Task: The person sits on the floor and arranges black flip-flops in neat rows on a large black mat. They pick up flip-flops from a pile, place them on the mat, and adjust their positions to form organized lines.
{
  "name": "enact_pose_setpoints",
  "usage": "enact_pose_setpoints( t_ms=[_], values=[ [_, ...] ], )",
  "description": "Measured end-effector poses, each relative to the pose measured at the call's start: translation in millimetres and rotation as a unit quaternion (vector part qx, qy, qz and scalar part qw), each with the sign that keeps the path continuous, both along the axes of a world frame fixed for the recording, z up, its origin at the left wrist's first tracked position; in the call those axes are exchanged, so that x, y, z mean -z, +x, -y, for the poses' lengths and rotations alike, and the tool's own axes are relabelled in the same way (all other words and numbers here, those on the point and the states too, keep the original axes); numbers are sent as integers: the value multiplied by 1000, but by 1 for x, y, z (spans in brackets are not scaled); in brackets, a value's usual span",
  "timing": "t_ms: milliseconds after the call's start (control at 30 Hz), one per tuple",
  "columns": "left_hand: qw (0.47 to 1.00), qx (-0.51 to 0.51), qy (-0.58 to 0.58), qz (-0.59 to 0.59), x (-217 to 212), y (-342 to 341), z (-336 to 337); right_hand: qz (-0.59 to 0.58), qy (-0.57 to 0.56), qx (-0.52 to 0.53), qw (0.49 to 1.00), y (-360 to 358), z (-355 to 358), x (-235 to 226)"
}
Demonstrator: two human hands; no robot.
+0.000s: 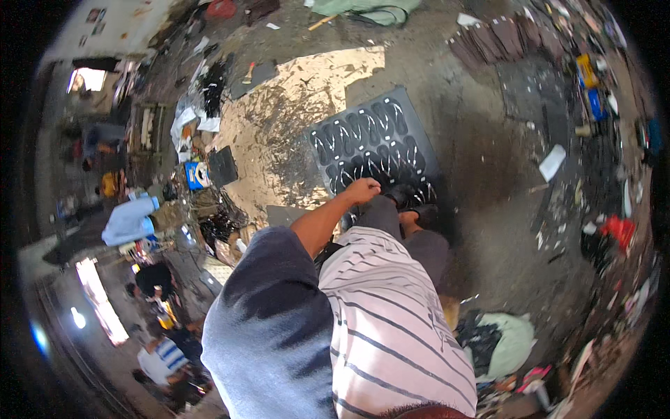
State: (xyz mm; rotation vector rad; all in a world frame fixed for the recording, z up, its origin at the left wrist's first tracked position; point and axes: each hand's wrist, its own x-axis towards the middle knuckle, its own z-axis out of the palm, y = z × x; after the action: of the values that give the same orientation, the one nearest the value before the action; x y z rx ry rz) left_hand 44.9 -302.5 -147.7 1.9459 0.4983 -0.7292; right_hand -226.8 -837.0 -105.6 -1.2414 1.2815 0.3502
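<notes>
My left hand (364, 189) is over the near edge of a dark flat board (417, 105), its fingers curled in. Whether anything small is inside them I cannot make out. Laid out on the board in rows are several black flip-flop soles (342, 136) with thin white strips across them. The nearest row, with a tangle of white strips, lies just beyond my left hand. My feet in black sandals (423, 211) are close by the board's near right corner. My right hand does not show.
A tan, dark-smeared sheet (279, 119) lies left of the board, with a brush (249, 72) at its far edge. Brown stacked pieces (506, 40) lie far right. Other people (164, 359) sit at the left. Scraps and a pale green sack (513, 342) litter the right side.
</notes>
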Motion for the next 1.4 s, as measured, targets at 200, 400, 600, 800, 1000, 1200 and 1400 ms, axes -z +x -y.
enact_pose_setpoints(
  t_ms=[200, 400, 600, 800, 1000, 1200, 1400],
  values=[
    [995, -64, 70, 9, 11, 31, 39, 15, 20, -110, 994, 112, 53, 22],
    [996, 48, 60, -44, 18, 7, 63, 90, 127, -151, 976, 170, 115, 48],
    [996, -14, 86, -15, 15, 50, 46, 11, -7, -158, 987, 219, 83, 17],
    [991, -94, 65, 65, 1, 63, 60, 19, 4, -189, 982, 227, 71, 40],
    [997, 39, 66, 20, 38, -8, 27, 2, 24, -248, 968, 198, 42, 60],
    [994, 34, 61, 83, -21, -3, -18, 39, -11, -449, 893, 68, 44, 95],
    [996, -28, -1, 88, 41, -102, -71, 139, -121, -279, 942, 103, -33, 30]
  ],
)
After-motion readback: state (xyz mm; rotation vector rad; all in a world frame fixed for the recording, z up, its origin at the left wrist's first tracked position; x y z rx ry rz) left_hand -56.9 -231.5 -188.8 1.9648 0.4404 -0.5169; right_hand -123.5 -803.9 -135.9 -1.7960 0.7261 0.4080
